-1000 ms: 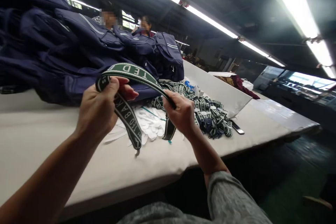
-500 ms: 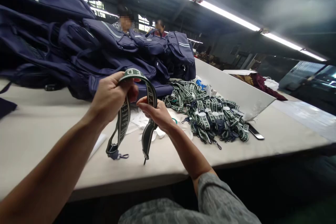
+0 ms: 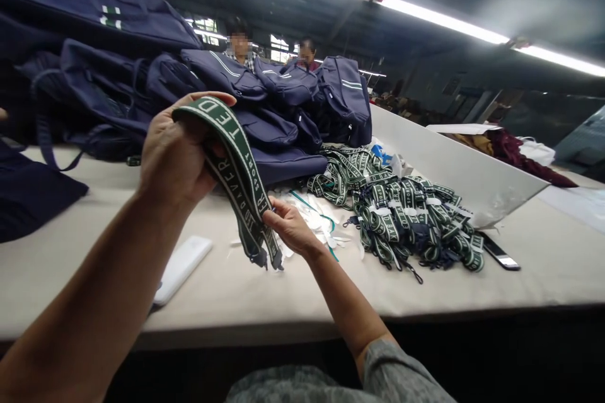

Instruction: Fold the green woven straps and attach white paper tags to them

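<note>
A green strap with white lettering [image 3: 239,157] hangs folded over my left hand [image 3: 177,151], which is raised above the table with its fingers around the top loop. Lower down, my right hand [image 3: 289,223] pinches the strap near its hanging ends, where dark clips show. To the right lies a heap of similar straps [image 3: 401,214], many bundled with white bands. White paper pieces [image 3: 321,214] and thin teal strips are scattered on the table behind my right hand.
Navy bags [image 3: 265,113] are piled high at the back and left. A white device [image 3: 184,271] lies near my left forearm, a dark phone [image 3: 500,252] beside the strap heap. A white panel [image 3: 454,170] stands behind it. Two people [image 3: 241,44] are beyond the bags.
The strap's two hanging parts, apart before, are now close together. My right hand has moved down along them toward the ends. The view has shifted left, showing more of the white device.
</note>
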Demonstrator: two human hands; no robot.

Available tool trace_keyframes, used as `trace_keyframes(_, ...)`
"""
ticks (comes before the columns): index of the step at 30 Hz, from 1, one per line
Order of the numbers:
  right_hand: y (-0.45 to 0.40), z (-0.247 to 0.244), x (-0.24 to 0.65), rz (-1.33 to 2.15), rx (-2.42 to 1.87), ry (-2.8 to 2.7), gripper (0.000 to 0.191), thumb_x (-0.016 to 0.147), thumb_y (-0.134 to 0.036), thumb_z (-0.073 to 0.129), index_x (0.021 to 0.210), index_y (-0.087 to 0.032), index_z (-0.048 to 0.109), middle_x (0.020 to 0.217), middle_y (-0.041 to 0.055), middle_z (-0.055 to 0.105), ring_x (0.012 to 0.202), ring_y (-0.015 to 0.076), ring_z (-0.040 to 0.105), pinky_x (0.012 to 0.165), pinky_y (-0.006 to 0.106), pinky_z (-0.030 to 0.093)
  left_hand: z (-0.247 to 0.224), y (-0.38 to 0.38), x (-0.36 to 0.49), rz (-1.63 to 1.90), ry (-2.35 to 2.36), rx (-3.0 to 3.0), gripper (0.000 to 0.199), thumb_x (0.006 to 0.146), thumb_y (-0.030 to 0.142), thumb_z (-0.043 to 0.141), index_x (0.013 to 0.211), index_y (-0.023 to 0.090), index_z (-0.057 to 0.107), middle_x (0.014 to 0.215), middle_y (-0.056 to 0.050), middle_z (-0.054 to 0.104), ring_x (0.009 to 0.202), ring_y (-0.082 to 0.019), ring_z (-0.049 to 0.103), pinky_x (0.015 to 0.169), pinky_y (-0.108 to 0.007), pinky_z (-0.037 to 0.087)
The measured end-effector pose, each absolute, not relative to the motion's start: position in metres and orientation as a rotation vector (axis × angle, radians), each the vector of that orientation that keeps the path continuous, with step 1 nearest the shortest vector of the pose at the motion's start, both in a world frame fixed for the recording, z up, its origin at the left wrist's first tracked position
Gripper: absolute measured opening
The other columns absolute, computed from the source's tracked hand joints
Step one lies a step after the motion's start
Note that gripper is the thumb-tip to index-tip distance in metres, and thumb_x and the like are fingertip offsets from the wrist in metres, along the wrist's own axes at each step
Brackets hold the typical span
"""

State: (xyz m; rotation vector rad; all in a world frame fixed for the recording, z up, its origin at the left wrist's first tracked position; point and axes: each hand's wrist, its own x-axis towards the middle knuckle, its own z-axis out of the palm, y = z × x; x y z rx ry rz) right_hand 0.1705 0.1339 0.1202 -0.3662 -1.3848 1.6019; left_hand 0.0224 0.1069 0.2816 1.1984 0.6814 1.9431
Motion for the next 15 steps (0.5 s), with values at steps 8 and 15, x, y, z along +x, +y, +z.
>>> trace_keyframes(8, 0.130, 0.116, 0.161, 1.826, -0.115, -1.436, 0.052, 0.076, -0.065, 0.075, 0.091, -0.016, 0.066, 0.088, 0.0058, 0.065, 0.081, 0.0174, 0.062, 0.080, 0.032, 0.050, 0.275, 0.125, 0.022, 2.046, 0.484, 1.127, 0.014, 0.076, 0.005, 0.058, 0.085, 0.010, 0.069, 0.047, 0.006, 0.045, 0.037, -0.009, 0.040, 0.037, -0.020, 0.033)
trace_keyframes(15, 0.124, 0.106, 0.174, 1.966, -0.301, -1.153, 0.051, 0.070, -0.056, 0.085, 0.090, -0.018, 0.057, 0.067, -0.0040, 0.059, 0.044, 0.0046, 0.044, 0.044, 0.017, 0.033, 0.245, 0.163, -0.013, 2.313, 1.009, 0.902, 0.026, 0.066, -0.006, 0.045, 0.072, 0.009, 0.065, 0.050, 0.003, 0.050, 0.045, -0.010, 0.046, 0.044, -0.019, 0.036)
